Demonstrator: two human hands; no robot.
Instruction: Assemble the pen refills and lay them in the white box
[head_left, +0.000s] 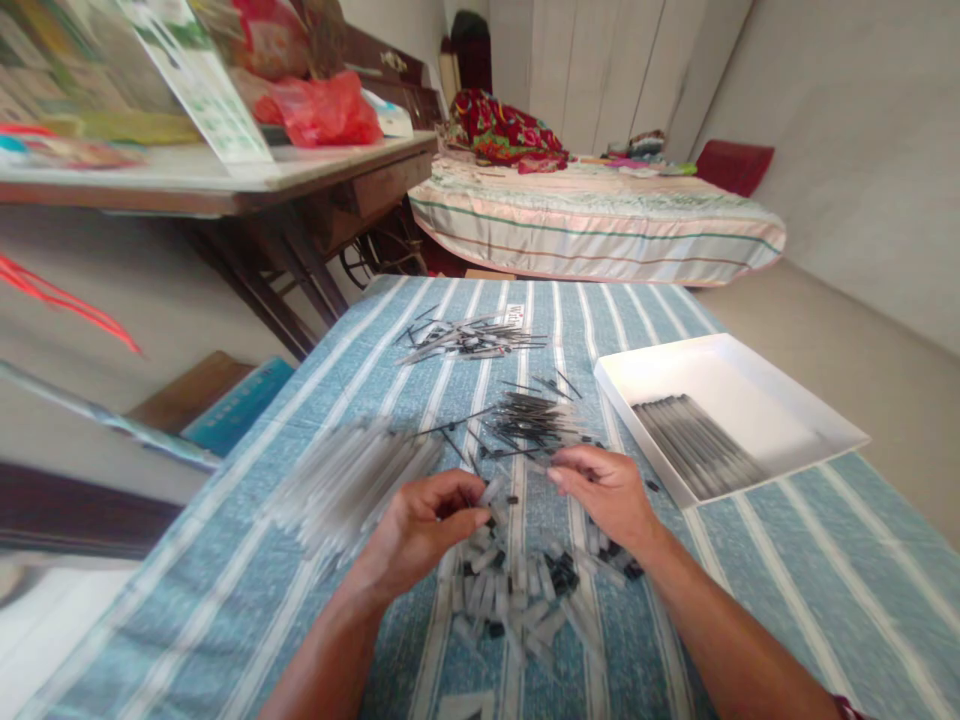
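Note:
Between the thumb and fingers of my left hand [435,520] is a small translucent piece [492,490], above a pile of short translucent caps [517,600] mixed with small black parts [562,574]. My right hand [606,492] is pinched at the near edge of a heap of thin black rods [529,418]; a small pale piece shows at its fingertips, too blurred to name. Left of my left hand lies a stack of long translucent tubes [352,475]. Another heap of black and clear rods [480,340] sits farther back.
At the right of the striped tablecloth [247,560] stands a white box [780,400] holding a row of dark-filled tubes [697,445]. A side table [322,170] with a red bag [326,108] is at the left, and a bed [600,215] is behind.

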